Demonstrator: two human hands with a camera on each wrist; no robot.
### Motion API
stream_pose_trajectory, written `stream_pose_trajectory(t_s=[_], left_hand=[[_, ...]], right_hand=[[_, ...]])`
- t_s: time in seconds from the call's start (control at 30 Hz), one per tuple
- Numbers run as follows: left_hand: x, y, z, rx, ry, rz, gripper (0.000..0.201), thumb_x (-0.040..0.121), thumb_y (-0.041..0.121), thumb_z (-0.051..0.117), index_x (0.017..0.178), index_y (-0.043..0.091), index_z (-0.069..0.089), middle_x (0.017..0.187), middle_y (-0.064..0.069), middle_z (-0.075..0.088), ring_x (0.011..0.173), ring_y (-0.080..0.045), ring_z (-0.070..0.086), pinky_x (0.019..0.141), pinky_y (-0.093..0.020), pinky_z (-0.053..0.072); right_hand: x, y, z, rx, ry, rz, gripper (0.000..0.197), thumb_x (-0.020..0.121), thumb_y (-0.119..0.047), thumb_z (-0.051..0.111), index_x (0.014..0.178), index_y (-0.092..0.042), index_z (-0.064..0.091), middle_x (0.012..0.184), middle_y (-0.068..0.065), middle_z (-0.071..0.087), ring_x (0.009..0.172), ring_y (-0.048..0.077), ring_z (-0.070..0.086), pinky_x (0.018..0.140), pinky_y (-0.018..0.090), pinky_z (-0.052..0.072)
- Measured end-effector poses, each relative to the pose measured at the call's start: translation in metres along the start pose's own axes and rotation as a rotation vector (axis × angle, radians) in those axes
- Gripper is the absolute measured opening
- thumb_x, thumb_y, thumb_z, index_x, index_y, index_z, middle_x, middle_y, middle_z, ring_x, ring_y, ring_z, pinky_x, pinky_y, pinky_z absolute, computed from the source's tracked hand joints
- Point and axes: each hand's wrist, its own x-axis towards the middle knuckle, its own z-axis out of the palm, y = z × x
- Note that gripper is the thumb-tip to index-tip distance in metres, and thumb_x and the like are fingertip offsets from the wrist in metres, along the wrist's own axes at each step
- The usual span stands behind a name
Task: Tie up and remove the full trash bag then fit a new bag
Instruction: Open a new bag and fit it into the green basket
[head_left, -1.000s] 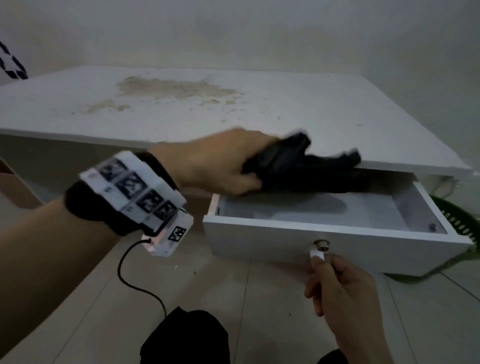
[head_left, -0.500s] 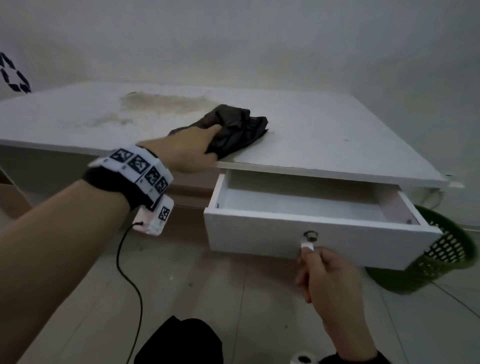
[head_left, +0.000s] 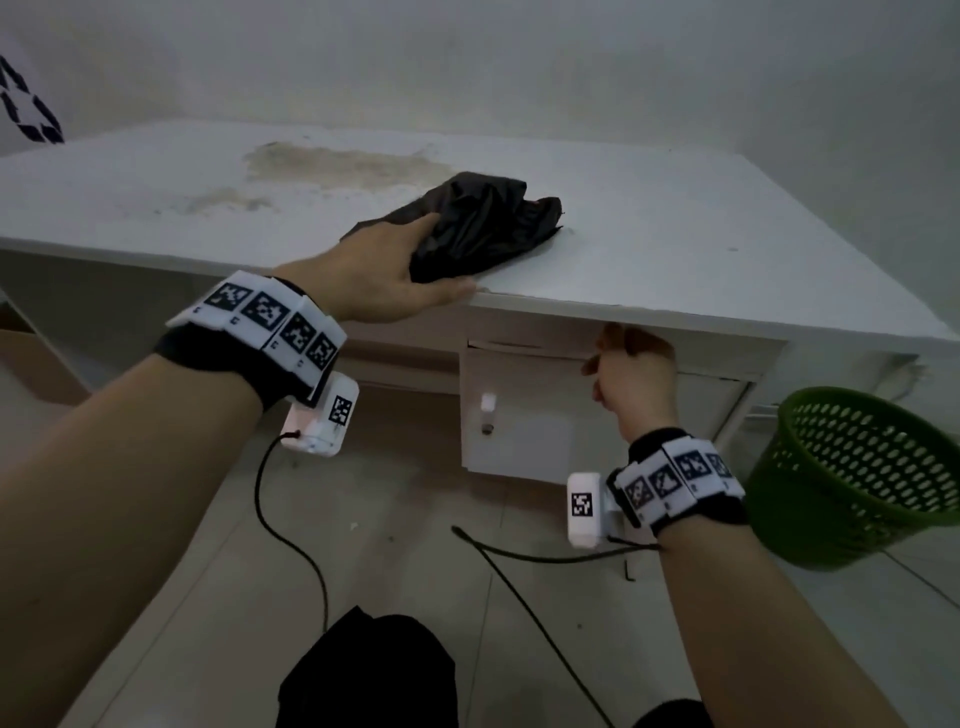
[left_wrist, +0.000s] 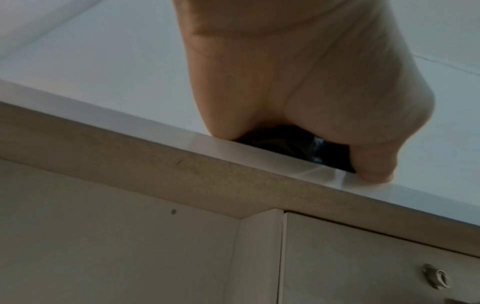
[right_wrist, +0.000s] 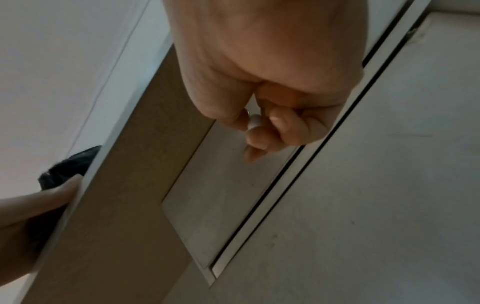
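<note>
Stained white desk (head_left: 675, 208), keyed cupboard door (head_left: 524, 441).

Overall light: dim, flat and cool, with no hard shadows or glare.
Desk top (head_left: 675, 223): the brightest surface, pale grey; the black trash bag (head_left: 483, 223) is nearly featureless, with a faint sheen on its folds.
Under the desk: the drawer front (head_left: 535, 358) is shaded, and the right hand (head_left: 636, 374) looks dark and reddish.
Head view edges: wide-angle bowing curves the desk edges and stretches both forearms.
Left wrist view: the left hand (left_wrist: 298, 82) is close and soft; the desk's underside is grainy.
Right wrist view: tilted and muddy; the white knob (right_wrist: 254, 121) is blurred.
</note>
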Motion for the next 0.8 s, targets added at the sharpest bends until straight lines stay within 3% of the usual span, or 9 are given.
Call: stream_pose_trajectory(t_s=[0.07,0.17,0.3,0.4,0.57,0.63,0.73,0.8], left_hand=[[-0.002,-0.001,0.004,-0.035,0.057,0.027,0.090,0.079,0.081,0.037,0.148,0.025,0.034,0.128,-0.009,0.064,0.114,-0.032,0.059,0.094,-0.037,0.047],[-0.005,0.001,0.009,-0.133,0.163,0.053,0.056,0.092,0.057,0.051,0.137,0.023,0.049,0.121,-0.010,0.067,0.109,-0.031,0.061,0.089,-0.035,0.048],[-0.008,0.009,0.005,-0.262,0.216,0.000,0.033,0.088,0.034,0.058,0.109,0.009,0.063,0.093,-0.014,0.071,0.088,-0.034,0.066,0.070,-0.037,0.049],[-0.009,0.018,-0.016,-0.326,0.079,-0.112,0.027,0.087,0.020,0.064,0.107,0.002,0.064,0.095,-0.021,0.070,0.088,-0.040,0.065,0.068,-0.030,0.040],[-0.049,0.060,-0.064,-0.398,-0.091,-0.236,0.045,0.081,0.029,0.053,0.112,-0.002,0.066,0.102,-0.028,0.070,0.091,-0.047,0.066,0.073,-0.038,0.048],[-0.069,0.100,-0.074,-0.460,-0.205,-0.270,0.044,0.082,0.028,0.053,0.116,0.002,0.066,0.107,-0.026,0.070,0.094,-0.045,0.067,0.077,-0.034,0.045],[-0.081,0.182,-0.080,-0.550,-0.422,-0.167,0.028,0.089,0.018,0.055,0.113,0.008,0.067,0.109,-0.018,0.071,0.097,-0.036,0.067,0.077,-0.030,0.044],[-0.078,0.238,-0.067,-0.555,-0.532,0.008,0.023,0.090,0.016,0.053,0.108,0.010,0.066,0.102,-0.015,0.071,0.091,-0.035,0.066,0.078,-0.037,0.052]], right_hand=[[0.002,0.002,-0.001,0.042,-0.022,0.047,0.026,0.100,-0.031,0.048,0.086,-0.015,0.063,0.075,0.015,0.073,0.043,0.023,0.050,0.040,0.020,0.034],[-0.013,0.022,-0.014,-0.033,-0.060,0.084,0.038,0.098,-0.050,0.049,0.092,-0.017,0.065,0.071,0.007,0.072,0.044,0.019,0.053,0.041,0.024,0.037],[-0.069,0.044,-0.062,-0.276,-0.173,0.209,0.031,0.099,-0.040,0.054,0.084,-0.016,0.067,0.074,0.009,0.073,0.052,0.020,0.059,0.051,0.028,0.044],[-0.108,0.014,-0.111,-0.396,-0.212,0.382,0.032,0.098,-0.034,0.055,0.075,-0.015,0.068,0.067,0.007,0.072,0.051,0.020,0.060,0.053,0.028,0.043],[-0.183,-0.064,-0.187,-0.367,-0.217,0.661,0.024,0.098,-0.025,0.058,0.086,-0.008,0.069,0.068,0.010,0.072,0.048,0.019,0.057,0.041,0.020,0.039],[-0.223,-0.078,-0.217,-0.377,-0.261,0.837,0.025,0.098,-0.026,0.057,0.089,-0.006,0.068,0.072,0.013,0.073,0.049,0.019,0.057,0.042,0.022,0.038],[-0.278,-0.084,-0.271,-0.410,-0.294,1.094,0.027,0.097,-0.030,0.057,0.091,-0.006,0.067,0.068,0.010,0.073,0.050,0.022,0.058,0.047,0.028,0.039],[-0.307,-0.083,-0.313,-0.424,-0.267,1.219,0.028,0.096,-0.030,0.058,0.090,-0.004,0.066,0.065,0.009,0.071,0.049,0.022,0.058,0.048,0.027,0.039]])
